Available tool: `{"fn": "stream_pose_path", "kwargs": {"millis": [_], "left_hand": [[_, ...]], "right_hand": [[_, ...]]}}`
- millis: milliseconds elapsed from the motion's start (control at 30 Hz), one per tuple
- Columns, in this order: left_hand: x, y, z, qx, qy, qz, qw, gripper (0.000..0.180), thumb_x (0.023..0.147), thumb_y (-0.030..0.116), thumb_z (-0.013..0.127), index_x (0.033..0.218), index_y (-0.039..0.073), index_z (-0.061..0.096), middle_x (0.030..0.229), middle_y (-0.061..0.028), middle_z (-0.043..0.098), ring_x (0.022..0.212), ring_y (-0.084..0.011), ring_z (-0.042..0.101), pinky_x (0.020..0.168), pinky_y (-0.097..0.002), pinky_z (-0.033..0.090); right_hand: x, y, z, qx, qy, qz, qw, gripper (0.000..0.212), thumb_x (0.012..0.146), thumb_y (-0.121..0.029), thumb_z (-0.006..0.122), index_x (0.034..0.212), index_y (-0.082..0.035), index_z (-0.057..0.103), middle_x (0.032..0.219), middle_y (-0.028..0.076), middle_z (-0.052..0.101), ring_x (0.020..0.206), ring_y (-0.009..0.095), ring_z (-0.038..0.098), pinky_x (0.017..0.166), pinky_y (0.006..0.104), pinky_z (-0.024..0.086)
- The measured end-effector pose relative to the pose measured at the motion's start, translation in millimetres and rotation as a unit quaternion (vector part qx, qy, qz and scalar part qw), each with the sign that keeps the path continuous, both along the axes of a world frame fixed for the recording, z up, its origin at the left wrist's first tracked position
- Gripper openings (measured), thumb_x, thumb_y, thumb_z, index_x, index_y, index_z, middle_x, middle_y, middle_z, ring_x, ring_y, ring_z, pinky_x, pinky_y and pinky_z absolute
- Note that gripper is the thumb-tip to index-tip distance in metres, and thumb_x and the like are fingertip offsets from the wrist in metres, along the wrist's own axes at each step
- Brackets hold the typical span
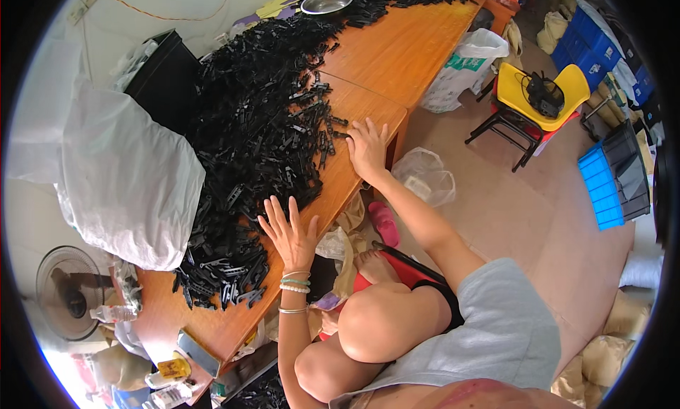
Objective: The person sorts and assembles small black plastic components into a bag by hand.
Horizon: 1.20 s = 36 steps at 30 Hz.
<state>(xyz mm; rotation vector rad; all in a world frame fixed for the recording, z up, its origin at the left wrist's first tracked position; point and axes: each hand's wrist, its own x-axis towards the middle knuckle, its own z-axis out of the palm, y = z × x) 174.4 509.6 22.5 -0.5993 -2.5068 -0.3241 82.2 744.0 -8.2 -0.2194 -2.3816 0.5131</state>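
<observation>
A long heap of small black plastic clips (248,136) covers much of the wooden table (375,51). My left hand (289,235), with bracelets on its wrist, is at the heap's near edge. Its fingers are spread and it holds nothing; whether the fingertips touch the clips I cannot tell. Farther along, my right hand (367,150) is over the table's near edge, beside a few stray clips. Its fingers are stretched apart with nothing between them.
Behind the heap stand a black bin (163,80) and a white plastic-covered bundle (131,175). A metal bowl (326,2) rests at the far end. A fan (69,293) is at the left. On the floor are a yellow chair (513,90) and a blue crate (601,186).
</observation>
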Motion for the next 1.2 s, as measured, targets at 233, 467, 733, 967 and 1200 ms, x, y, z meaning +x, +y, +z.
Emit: {"fn": "stream_pose_path", "kwargs": {"millis": [233,467,733,967,1200], "left_hand": [[9.3,-3.3,4.3,-0.021,-0.03,-0.032,0.999,0.076,0.079,0.037,0.071,0.139,0.005,0.036,0.148,-0.0256,0.023,0.139,-0.0419,0.02,0.111,-0.0578,0.014],[12.9,-4.0,3.2,-0.022,-0.029,-0.057,0.998,0.081,0.077,0.039,0.073,0.14,0.005,0.033,0.149,-0.0254,0.023,0.138,-0.0421,0.02,0.112,-0.0543,0.017],[16.4,-8.0,3.2,-0.049,-0.05,-0.097,0.993,0.084,0.074,0.036,0.076,0.14,0.005,0.034,0.148,-0.0257,0.024,0.138,-0.0419,0.022,0.112,-0.0532,0.02],[15.1,-12.6,-0.9,-0.052,-0.049,-0.108,0.992,0.083,0.076,0.034,0.074,0.142,0.006,0.032,0.147,-0.0257,0.025,0.137,-0.0418,0.024,0.111,-0.0522,0.023],[19.3,-14.7,2.3,0.005,-0.027,-0.151,0.988,0.07,0.079,0.022,0.072,0.137,0.005,0.038,0.143,-0.0223,0.035,0.133,-0.0399,0.032,0.109,-0.0512,0.028]], "right_hand": [[2.2,2.4,-3.6,-0.066,0.033,0.013,0.997,0.014,0.089,-0.011,0.056,0.101,-0.006,0.06,0.113,0.01,0.06,0.124,0.03,0.045,0.109,0.0609,0.017],[2.5,7.0,-3.2,-0.062,0.057,0.019,0.996,0.01,0.085,-0.007,0.059,0.094,-0.007,0.055,0.107,0.008,0.058,0.119,0.029,0.047,0.109,0.0598,0.018],[2.8,5.1,-4.2,-0.064,0.07,0.013,0.995,0.01,0.086,-0.007,0.058,0.095,-0.007,0.055,0.105,0.009,0.059,0.117,0.029,0.049,0.109,0.0564,0.021],[3.4,4.1,-5.2,-0.106,0.14,0.018,0.984,0.008,0.09,-0.008,0.055,0.097,-0.005,0.055,0.095,0.013,0.062,0.099,0.032,0.058,0.104,0.0529,0.031],[10.4,6.4,-0.3,-0.137,0.142,0.048,0.979,0.019,0.089,-0.003,0.054,0.106,-0.007,0.061,0.078,0.013,0.058,0.078,0.032,0.057,0.102,0.0515,0.034]]}}
